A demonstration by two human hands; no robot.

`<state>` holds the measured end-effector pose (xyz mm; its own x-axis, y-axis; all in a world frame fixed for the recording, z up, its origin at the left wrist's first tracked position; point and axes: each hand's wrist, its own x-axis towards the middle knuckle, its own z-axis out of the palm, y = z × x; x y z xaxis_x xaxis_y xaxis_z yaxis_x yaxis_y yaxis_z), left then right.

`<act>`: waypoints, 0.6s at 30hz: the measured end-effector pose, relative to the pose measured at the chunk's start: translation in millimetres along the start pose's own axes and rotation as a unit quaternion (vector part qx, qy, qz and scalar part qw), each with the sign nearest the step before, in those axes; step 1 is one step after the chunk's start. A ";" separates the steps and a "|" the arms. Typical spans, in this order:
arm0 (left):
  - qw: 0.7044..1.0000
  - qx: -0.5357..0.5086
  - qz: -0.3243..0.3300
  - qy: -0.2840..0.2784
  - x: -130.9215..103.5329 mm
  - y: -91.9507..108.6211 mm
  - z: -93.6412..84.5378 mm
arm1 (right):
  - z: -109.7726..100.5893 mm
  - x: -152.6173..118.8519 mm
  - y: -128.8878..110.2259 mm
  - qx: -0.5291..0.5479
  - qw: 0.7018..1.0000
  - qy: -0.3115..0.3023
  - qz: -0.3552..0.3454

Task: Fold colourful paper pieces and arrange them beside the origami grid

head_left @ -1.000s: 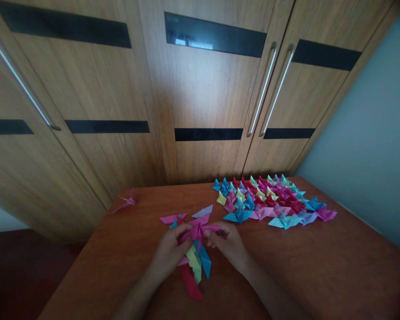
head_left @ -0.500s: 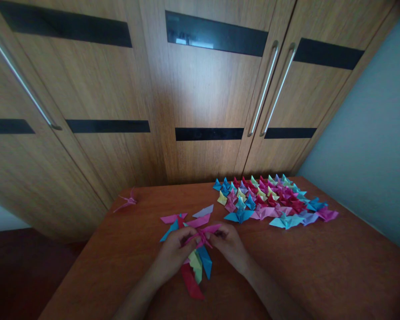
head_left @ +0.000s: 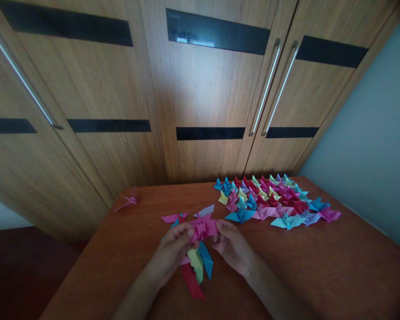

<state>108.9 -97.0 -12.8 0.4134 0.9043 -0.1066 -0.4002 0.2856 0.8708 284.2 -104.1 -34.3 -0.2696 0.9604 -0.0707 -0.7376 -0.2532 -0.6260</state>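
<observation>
A pink folded paper piece is stretched between my two hands above the table. My left hand pinches its left end between thumb and fingers. At the other end, my right hand grips it the same way. Beneath and around the hands lie loose folded strips: a red strip, a pale yellow-green strip, a blue strip, a lilac strip and a pink strip. My hands partly hide this pile.
Rows of colourful folded paper pieces stand at the back right of the brown table. A pink thin-armed paper figure lies near the back left corner. Behind the table rises a wooden wardrobe; a pale wall is on the right.
The pink paper piece has been turned and spread wider, so its broad pleated face now shows. My hands have moved slightly apart, both still holding it.
</observation>
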 end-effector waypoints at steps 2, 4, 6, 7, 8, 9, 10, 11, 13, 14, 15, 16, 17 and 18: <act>1.000 -0.028 0.003 -0.002 0.0 1.2 -0.2 | 0.1 -0.1 -0.5 0.012 1.000 -0.011 -0.006; 0.999 -0.042 0.006 -0.009 0.0 2.2 -0.5 | -0.1 0.1 -0.9 0.020 1.000 -0.018 -0.010; 0.999 -0.050 0.010 -0.012 0.0 2.7 -1.0 | -0.4 0.4 -1.4 0.027 0.999 -0.016 -0.015; 0.998 -0.054 0.013 -0.012 0.0 2.8 -1.2 | -0.5 0.5 -1.7 0.030 0.999 -0.012 -0.016; 0.998 -0.058 0.015 -0.012 -0.1 2.9 -1.4 | -0.6 0.6 -2.0 0.033 0.999 -0.008 -0.018; 0.998 -0.061 0.015 -0.012 -0.1 3.1 -1.7 | -0.6 0.6 -2.3 0.035 0.999 -0.003 -0.019; 0.998 -0.063 0.013 -0.013 -0.1 3.3 -2.1 | -0.6 0.6 -2.7 0.037 0.999 0.001 -0.019; 0.998 -0.062 0.012 -0.015 -0.2 3.7 -2.5 | -0.6 0.6 -2.9 0.038 0.999 0.005 -0.019; 0.998 -0.057 0.015 -0.024 -0.3 4.9 -3.3 | -0.8 0.7 -3.3 0.040 0.999 0.016 -0.019; 0.998 -0.054 0.020 -0.028 -0.3 5.6 -3.8 | -1.1 0.8 -3.4 0.040 0.999 0.022 -0.021; 0.998 -0.052 0.027 -0.030 -0.2 6.2 -4.2 | -1.4 0.9 -3.5 0.040 0.999 0.026 -0.023; 0.998 -0.051 0.034 -0.031 -0.1 6.7 -4.6 | -1.9 1.2 -3.5 0.041 0.998 0.029 -0.027; 0.997 -0.052 0.040 -0.030 0.2 7.0 -5.2 | -2.5 1.5 -3.6 0.043 0.998 0.031 -0.030; 0.997 -0.051 0.045 -0.028 0.5 7.0 -5.9 | -3.1 1.8 -3.7 0.045 0.998 0.032 -0.034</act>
<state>101.5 -92.7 -9.5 0.4151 0.9098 -0.0010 -0.5177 0.2370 0.8221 288.4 -101.1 -34.5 -0.1799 0.9802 -0.0821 -0.8062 -0.1948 -0.5587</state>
